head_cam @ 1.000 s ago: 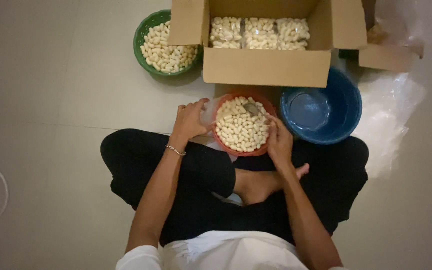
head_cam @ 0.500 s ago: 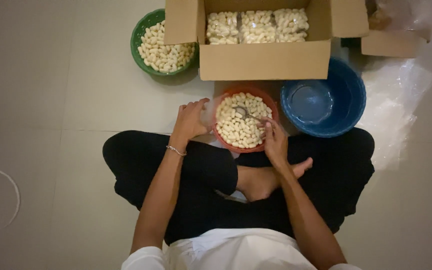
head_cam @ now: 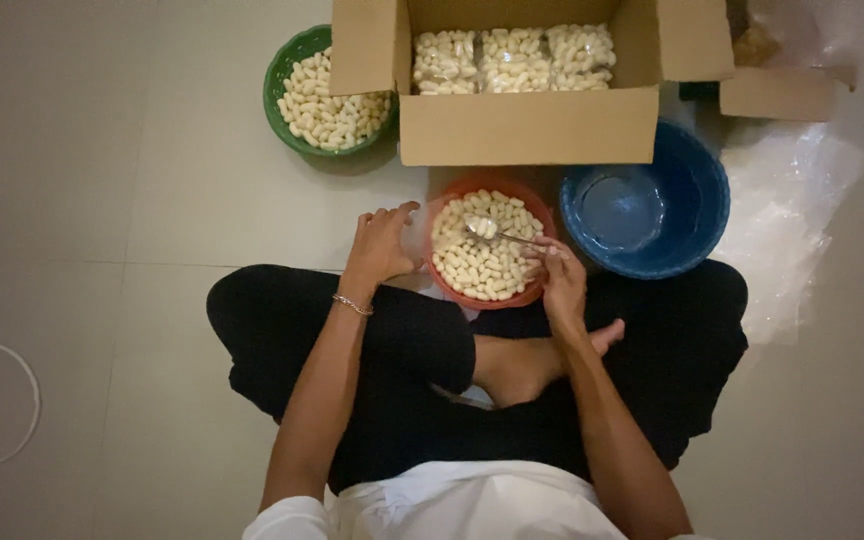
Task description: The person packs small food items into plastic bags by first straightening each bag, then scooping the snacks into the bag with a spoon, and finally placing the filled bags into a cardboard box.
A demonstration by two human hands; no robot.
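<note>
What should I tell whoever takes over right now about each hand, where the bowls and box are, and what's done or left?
Left hand: on a clear bag at the left edge of the red bowl.
Right hand: holds a spoon with a few white pieces over the red bowl.
Red bowl: full, on the floor in front of the crossed legs.
Green bowl: also full, far left.
Blue bowl: empty, right.
Cardboard box: holds three filled bags.
Left: both full bowls are unbagged.

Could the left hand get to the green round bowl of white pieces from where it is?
Probably yes: the left hand rests beside the red bowl, and only bare floor lies between it and the green round bowl.
</note>
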